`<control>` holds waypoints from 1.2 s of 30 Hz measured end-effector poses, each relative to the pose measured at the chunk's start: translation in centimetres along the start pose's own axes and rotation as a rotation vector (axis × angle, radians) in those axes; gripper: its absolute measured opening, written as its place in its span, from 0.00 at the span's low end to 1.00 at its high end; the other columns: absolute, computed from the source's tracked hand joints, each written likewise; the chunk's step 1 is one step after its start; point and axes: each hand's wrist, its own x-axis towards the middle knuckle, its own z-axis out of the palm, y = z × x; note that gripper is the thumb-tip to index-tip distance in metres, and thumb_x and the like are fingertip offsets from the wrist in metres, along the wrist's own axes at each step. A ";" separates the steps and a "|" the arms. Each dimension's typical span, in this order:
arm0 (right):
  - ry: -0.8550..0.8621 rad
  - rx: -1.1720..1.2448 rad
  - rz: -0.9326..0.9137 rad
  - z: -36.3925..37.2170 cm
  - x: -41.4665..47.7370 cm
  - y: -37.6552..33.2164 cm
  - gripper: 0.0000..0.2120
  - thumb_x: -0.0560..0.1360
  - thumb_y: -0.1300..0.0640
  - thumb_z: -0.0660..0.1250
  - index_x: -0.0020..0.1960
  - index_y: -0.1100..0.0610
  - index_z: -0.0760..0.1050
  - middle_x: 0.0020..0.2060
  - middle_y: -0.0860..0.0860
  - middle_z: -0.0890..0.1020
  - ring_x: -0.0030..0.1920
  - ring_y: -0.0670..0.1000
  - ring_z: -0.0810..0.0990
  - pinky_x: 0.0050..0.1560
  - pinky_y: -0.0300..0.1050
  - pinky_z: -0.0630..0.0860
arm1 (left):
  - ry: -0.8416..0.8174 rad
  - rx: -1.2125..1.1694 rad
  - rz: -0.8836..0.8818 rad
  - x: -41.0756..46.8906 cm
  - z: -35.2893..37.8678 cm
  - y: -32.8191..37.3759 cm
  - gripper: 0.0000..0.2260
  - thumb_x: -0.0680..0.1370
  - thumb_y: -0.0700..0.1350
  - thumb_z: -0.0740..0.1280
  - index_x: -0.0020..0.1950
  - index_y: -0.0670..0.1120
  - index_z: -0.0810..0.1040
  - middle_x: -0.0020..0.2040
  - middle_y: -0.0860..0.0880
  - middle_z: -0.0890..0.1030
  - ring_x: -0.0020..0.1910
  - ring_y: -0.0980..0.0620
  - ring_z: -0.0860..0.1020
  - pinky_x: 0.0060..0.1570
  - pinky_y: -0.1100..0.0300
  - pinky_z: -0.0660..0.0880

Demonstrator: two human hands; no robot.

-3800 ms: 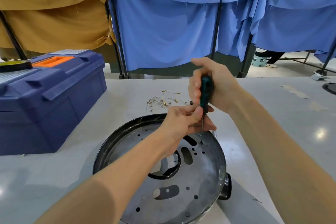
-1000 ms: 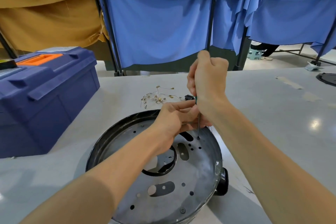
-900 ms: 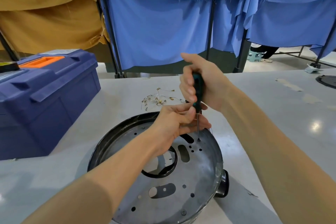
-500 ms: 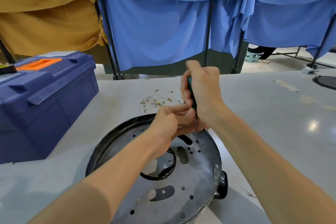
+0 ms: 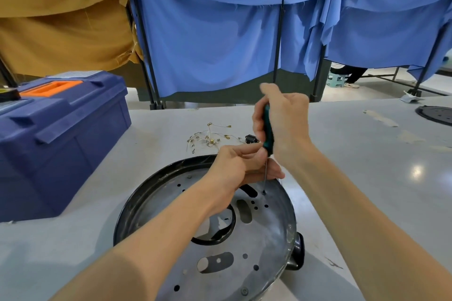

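A round metal base plate (image 5: 264, 234) with many holes and slots lies upside down on the grey table, a black knob (image 5: 299, 253) at its right rim. My right hand (image 5: 285, 124) grips the green handle of a screwdriver (image 5: 267, 129) held upright. Its thin shaft reaches down to a screw (image 5: 264, 192) near the plate's far edge. My left hand (image 5: 238, 168) rests on the plate, its fingers curled around the shaft just below the handle.
A blue toolbox (image 5: 53, 134) with an orange handle stands at the left. A tangle of thin wires with brass terminals (image 5: 210, 138) and a small black part (image 5: 250, 139) lie behind the plate. Another dark round plate (image 5: 435, 115) sits far right. Blue and tan curtains hang behind the table.
My right hand has been twisting back and forth on the screwdriver handle. The tip stays on the same screw, and my left hand keeps its place at the shaft.
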 end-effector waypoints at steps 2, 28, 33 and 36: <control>-0.334 0.027 0.214 -1.0 0.5 -1.3 0.27 0.78 0.50 0.64 0.24 0.62 0.71 0.20 0.56 0.72 0.19 0.54 0.69 0.22 0.38 0.68 | -0.005 -0.015 -0.002 -0.3 -0.1 0.0 0.10 0.81 0.38 0.61 0.49 0.38 0.82 0.41 0.40 0.85 0.43 0.42 0.85 0.45 0.59 0.80; 0.151 -0.058 -0.117 1.0 0.1 0.2 0.28 0.82 0.57 0.54 0.23 0.61 0.64 0.16 0.50 0.65 0.16 0.48 0.61 0.21 0.35 0.58 | 0.007 -0.016 0.020 -0.4 0.0 0.0 0.08 0.78 0.38 0.67 0.53 0.38 0.83 0.43 0.41 0.85 0.41 0.45 0.85 0.41 0.62 0.80; -0.562 -0.047 0.164 -1.2 1.4 -2.0 0.29 0.80 0.46 0.61 0.25 0.62 0.70 0.21 0.58 0.72 0.21 0.55 0.69 0.26 0.41 0.70 | -0.025 -0.022 -0.005 -0.8 -0.6 0.2 0.10 0.81 0.41 0.62 0.51 0.38 0.82 0.42 0.41 0.85 0.46 0.41 0.84 0.47 0.58 0.80; -0.436 0.103 0.171 -1.1 1.3 -1.3 0.30 0.82 0.53 0.59 0.22 0.59 0.63 0.15 0.53 0.62 0.15 0.50 0.59 0.19 0.36 0.57 | -0.021 -0.021 -0.007 -0.7 -0.3 0.2 0.10 0.81 0.41 0.63 0.52 0.37 0.81 0.44 0.39 0.85 0.46 0.42 0.84 0.47 0.58 0.80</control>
